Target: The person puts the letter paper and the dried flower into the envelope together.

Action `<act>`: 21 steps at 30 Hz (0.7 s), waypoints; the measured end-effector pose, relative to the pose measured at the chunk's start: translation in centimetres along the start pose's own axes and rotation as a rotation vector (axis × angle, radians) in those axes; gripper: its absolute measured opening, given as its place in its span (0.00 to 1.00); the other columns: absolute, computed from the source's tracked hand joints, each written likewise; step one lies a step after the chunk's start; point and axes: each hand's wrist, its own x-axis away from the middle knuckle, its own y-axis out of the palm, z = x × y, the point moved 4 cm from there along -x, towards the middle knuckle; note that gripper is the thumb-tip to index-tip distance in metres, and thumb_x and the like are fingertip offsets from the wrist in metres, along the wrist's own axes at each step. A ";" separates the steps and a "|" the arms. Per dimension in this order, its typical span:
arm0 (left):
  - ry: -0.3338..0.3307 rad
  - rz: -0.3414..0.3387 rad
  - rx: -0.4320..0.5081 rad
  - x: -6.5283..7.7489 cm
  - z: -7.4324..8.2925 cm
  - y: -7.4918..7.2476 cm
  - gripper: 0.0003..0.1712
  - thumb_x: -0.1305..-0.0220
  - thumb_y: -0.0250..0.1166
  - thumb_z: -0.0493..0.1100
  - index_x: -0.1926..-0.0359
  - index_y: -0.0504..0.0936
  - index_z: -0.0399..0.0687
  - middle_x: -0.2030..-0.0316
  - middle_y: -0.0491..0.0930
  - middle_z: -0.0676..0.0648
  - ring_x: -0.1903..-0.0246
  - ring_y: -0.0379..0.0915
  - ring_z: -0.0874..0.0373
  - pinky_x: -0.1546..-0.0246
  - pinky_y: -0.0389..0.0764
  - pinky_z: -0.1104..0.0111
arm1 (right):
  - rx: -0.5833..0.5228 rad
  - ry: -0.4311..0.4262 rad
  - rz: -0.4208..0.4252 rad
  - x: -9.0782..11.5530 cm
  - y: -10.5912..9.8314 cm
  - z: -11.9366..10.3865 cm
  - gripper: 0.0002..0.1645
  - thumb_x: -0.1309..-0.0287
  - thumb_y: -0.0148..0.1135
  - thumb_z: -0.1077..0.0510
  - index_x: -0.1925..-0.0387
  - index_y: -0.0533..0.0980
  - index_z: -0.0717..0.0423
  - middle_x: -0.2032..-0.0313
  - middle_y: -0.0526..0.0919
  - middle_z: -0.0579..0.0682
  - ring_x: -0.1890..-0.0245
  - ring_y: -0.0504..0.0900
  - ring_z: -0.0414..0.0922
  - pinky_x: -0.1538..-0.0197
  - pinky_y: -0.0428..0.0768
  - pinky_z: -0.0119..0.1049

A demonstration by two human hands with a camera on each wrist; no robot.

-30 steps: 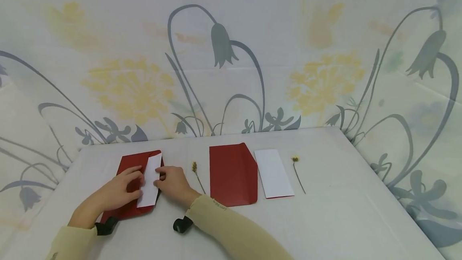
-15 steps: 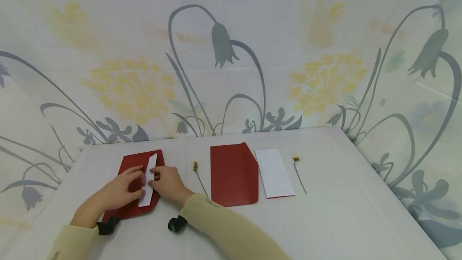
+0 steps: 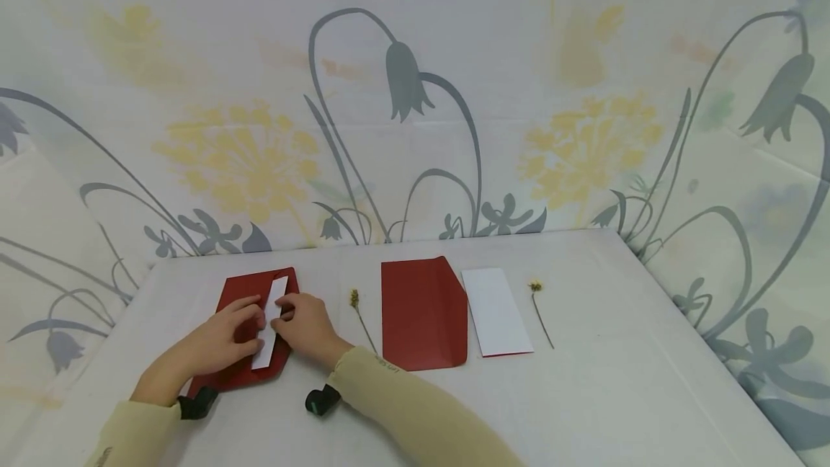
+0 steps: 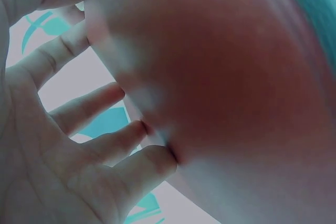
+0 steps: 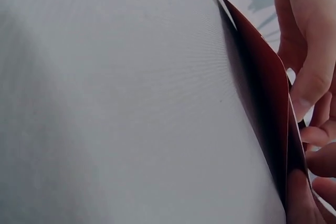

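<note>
At the left of the table in the head view lies a red envelope [image 3: 243,285], its flap side to the right. A white card [image 3: 264,352] shows as a narrow upright strip at the envelope's opening, the rest of it hidden inside. My left hand [image 3: 223,337] rests over the envelope with spread fingers, fingertips at the card and the opening's edge. From the right, my right hand [image 3: 308,326] pinches the card's outer edge. The left wrist view has the fingertips [image 4: 118,92] against the blurred red paper. In the right wrist view the envelope's flap [image 5: 262,72] stands slightly raised.
A dried flower [image 3: 354,301] lies just right of the right hand. Beyond it are a second red envelope [image 3: 421,316], a white card [image 3: 496,312] with a red lower edge, and another dried flower [image 3: 535,287]. A patterned cloth [image 3: 415,150] hangs behind the table.
The right hand has moved left with the card, which has slid further into the envelope and shows as a narrower strip. The left hand has stayed on the envelope.
</note>
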 end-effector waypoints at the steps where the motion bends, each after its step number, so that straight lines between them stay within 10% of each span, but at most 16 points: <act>1: 0.000 0.002 0.001 0.0 0.0 0.0 0.16 0.46 0.74 0.42 0.61 0.75 0.58 0.35 0.65 0.28 0.39 0.63 0.27 0.50 0.75 0.37 | -0.005 0.006 0.009 0.0 -0.1 0.0 0.17 0.41 0.70 0.59 0.50 0.81 0.56 0.62 0.79 0.41 0.66 0.78 0.28 0.64 0.76 0.19; 21: -0.010 0.004 0.015 0.2 0.0 -0.1 0.16 0.46 0.73 0.43 0.61 0.74 0.58 0.34 0.64 0.28 0.38 0.62 0.27 0.50 0.75 0.37 | -0.198 0.006 0.087 0.2 -0.9 0.5 0.17 0.44 0.66 0.66 0.52 0.83 0.54 0.58 0.85 0.40 0.68 0.81 0.27 0.64 0.78 0.21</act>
